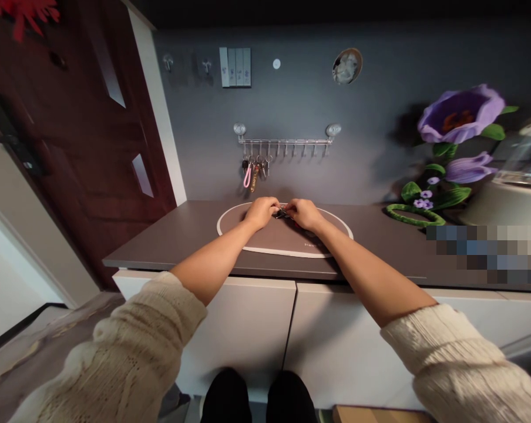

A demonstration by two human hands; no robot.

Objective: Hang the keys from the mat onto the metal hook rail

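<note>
My left hand (262, 212) and my right hand (305, 214) meet over an oval brown mat (269, 242) with a white rim. Between their pinched fingertips is a small dark and silvery bunch of keys (282, 212), partly hidden by the fingers. Both hands are closed on it, low over the far half of the mat. On the wall just beyond, a hook rail (287, 141) carries several hanging keys (264, 167) at its left end, with a pink strap (247, 175) and a brown patterned fob (254, 178). The hooks to the right hold nothing.
The mat lies on a dark countertop (160, 238) above white cabinet doors (248, 311). Purple flowers (461, 117) with a green base and a pale lamp-like object (507, 197) stand at the right. A dark red door (84, 117) is on the left.
</note>
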